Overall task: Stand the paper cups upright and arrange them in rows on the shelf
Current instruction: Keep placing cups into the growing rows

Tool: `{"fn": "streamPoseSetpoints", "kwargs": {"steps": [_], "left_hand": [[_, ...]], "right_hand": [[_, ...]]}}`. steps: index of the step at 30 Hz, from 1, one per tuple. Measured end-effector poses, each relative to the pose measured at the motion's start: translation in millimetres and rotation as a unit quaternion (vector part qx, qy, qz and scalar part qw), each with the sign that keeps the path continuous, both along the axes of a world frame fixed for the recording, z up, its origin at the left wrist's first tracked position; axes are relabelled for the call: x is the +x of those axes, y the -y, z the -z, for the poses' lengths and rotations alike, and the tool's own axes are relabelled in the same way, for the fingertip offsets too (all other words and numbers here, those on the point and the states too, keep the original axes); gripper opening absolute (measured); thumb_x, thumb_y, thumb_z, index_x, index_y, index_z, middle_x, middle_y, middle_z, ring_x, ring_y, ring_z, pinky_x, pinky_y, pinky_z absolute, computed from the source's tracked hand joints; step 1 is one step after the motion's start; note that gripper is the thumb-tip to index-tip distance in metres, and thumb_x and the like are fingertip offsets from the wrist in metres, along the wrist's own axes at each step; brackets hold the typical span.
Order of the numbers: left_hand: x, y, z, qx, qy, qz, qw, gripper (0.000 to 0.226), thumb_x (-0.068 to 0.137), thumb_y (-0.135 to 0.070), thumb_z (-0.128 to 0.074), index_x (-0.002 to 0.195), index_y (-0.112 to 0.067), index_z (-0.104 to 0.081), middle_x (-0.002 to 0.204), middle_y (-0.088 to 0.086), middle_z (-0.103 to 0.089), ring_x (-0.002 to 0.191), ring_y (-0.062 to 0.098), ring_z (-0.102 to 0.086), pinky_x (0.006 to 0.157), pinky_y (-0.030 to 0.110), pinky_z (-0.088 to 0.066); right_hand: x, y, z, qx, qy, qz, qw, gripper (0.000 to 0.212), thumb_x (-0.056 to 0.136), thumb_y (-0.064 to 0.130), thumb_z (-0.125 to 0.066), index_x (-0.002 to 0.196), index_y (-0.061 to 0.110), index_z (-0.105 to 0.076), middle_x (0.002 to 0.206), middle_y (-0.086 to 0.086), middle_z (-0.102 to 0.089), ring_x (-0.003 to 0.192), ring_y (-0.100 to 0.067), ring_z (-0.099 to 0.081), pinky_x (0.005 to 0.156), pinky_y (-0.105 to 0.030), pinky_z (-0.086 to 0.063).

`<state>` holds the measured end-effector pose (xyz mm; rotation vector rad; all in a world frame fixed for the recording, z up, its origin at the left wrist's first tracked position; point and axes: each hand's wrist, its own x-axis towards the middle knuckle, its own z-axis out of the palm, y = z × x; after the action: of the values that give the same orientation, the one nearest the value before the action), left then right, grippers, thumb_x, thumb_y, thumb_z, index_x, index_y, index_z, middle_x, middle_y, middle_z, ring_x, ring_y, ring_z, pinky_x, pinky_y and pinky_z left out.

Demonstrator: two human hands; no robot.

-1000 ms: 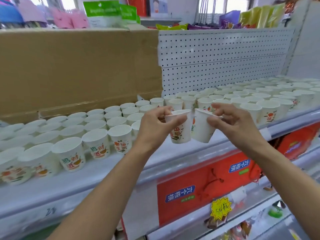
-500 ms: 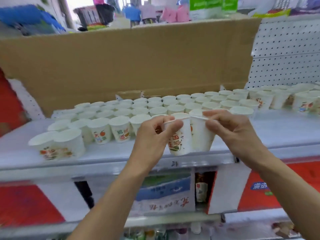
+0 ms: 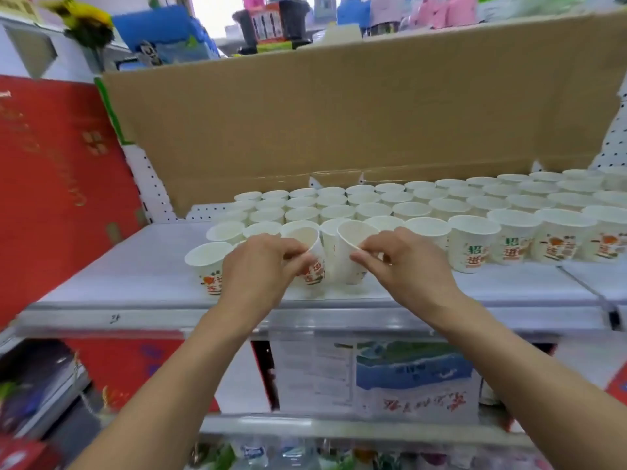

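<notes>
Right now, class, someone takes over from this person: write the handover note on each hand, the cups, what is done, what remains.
The left hand pinches the left cup by its rim, tilted.
The right hand pinches the right cup likewise; both are low over the front of the shelf.
Done: upright cups stand in rows behind.
Left: stand these two upright, probably in the front-row gap right of the lone cup.

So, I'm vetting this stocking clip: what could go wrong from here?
The left hand and right hand pinch the left cup and right cup by their thin rims, which may crumple. Both cups lean; released like this, they might tip against the neighbouring cup or roll off the shelf front.
</notes>
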<state>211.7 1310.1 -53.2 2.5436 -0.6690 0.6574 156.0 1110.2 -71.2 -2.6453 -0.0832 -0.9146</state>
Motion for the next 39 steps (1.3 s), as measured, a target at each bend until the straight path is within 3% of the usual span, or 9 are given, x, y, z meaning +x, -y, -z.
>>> {"fn": "streamPoseSetpoints", "kwargs": {"steps": [6,9,11,14,17,21,25,31,39], "left_hand": [[14,-3,-7,0.059,-0.05,0.003,0.997,0.026,0.081,-0.062,-0.06,0.085,-0.041,-0.074,0.079,-0.015,-0.07,0.072,0.006,-0.06,0.053,0.023,-0.037],[16,-5,-7,0.059,-0.065,0.017,0.996,0.031,0.077,-0.069,-0.058,0.089,-0.044,-0.071,0.083,-0.022,-0.069,0.076,0.001,-0.058,0.054,0.022,-0.037],[17,-10,-7,0.044,-0.065,0.044,0.996,0.032,0.078,-0.07,-0.055,0.092,-0.046,-0.07,0.087,-0.026,-0.067,0.079,-0.001,-0.055,0.058,0.024,-0.04],[18,-22,-6,0.014,-0.074,0.095,0.993,0.023,0.08,-0.061,-0.059,0.094,-0.046,-0.07,0.091,-0.024,-0.059,0.092,0.004,-0.046,0.077,0.032,-0.043],[19,-28,-5,0.035,-0.064,0.12,0.99,0.018,0.082,-0.05,-0.066,0.098,-0.044,-0.071,0.091,-0.025,-0.05,0.098,0.001,-0.036,0.093,0.031,-0.031],[23,-25,-6,0.051,-0.052,0.131,0.989,0.017,0.086,-0.04,-0.065,0.101,-0.04,-0.072,0.079,-0.034,-0.043,0.089,0.004,-0.037,0.092,0.031,-0.028],[26,-24,-7,0.053,-0.045,0.138,0.988,0.019,0.085,-0.04,-0.066,0.103,-0.038,-0.073,0.095,-0.022,-0.067,0.091,0.005,-0.046,0.094,0.032,-0.03],[30,-28,-1,0.044,-0.053,0.141,0.988,0.024,0.081,-0.044,-0.07,0.104,-0.041,-0.071,0.099,-0.02,-0.07,0.099,0.009,-0.05,0.094,0.037,-0.034],[32,-26,1,0.055,-0.031,0.153,0.986,0.017,0.083,-0.04,-0.07,0.1,-0.04,-0.073,0.084,-0.02,-0.071,0.088,0.003,-0.05,0.089,0.035,-0.03]], "right_hand": [[9,-18,-2,-0.065,-0.041,0.032,0.997,0.035,0.09,0.057,-0.048,0.1,0.033,-0.072,0.092,0.009,-0.071,0.087,-0.015,-0.062,0.066,-0.03,-0.047],[8,-17,-4,-0.03,-0.058,0.019,0.998,0.044,0.085,0.064,-0.048,0.115,0.037,-0.065,0.103,0.013,-0.07,0.097,-0.011,-0.061,0.076,-0.032,-0.049],[4,-12,-5,-0.003,-0.054,0.003,0.999,0.048,0.084,0.066,-0.044,0.118,0.039,-0.063,0.107,0.018,-0.066,0.087,-0.001,-0.056,0.073,-0.031,-0.047],[-2,-2,-5,0.001,-0.07,-0.028,0.997,0.035,0.09,0.055,-0.047,0.117,0.039,-0.062,0.112,0.021,-0.06,0.071,0.011,-0.043,0.068,-0.027,-0.041],[-3,2,-4,-0.001,-0.073,-0.074,0.995,0.024,0.09,0.037,-0.056,0.111,0.032,-0.067,0.105,0.014,-0.061,0.07,0.002,-0.049,0.069,-0.032,-0.049],[6,-3,0,-0.012,-0.058,-0.09,0.994,0.016,0.09,0.019,-0.061,0.102,0.023,-0.071,0.092,0.005,-0.065,0.074,-0.006,-0.052,0.07,-0.031,-0.05],[13,-12,-1,-0.022,-0.042,-0.089,0.995,0.015,0.09,0.022,-0.063,0.102,0.022,-0.072,0.092,0.005,-0.068,0.077,-0.008,-0.053,0.072,-0.032,-0.05],[6,-9,-2,-0.018,-0.055,-0.081,0.995,0.023,0.088,0.037,-0.064,0.11,0.031,-0.069,0.095,0.02,-0.06,0.065,0.011,-0.042,0.066,-0.024,-0.042],[12,-12,2,-0.018,-0.052,-0.087,0.995,0.018,0.091,0.024,-0.063,0.106,0.021,-0.073,0.096,0.004,-0.071,0.079,-0.008,-0.056,0.074,-0.034,-0.053]]}}
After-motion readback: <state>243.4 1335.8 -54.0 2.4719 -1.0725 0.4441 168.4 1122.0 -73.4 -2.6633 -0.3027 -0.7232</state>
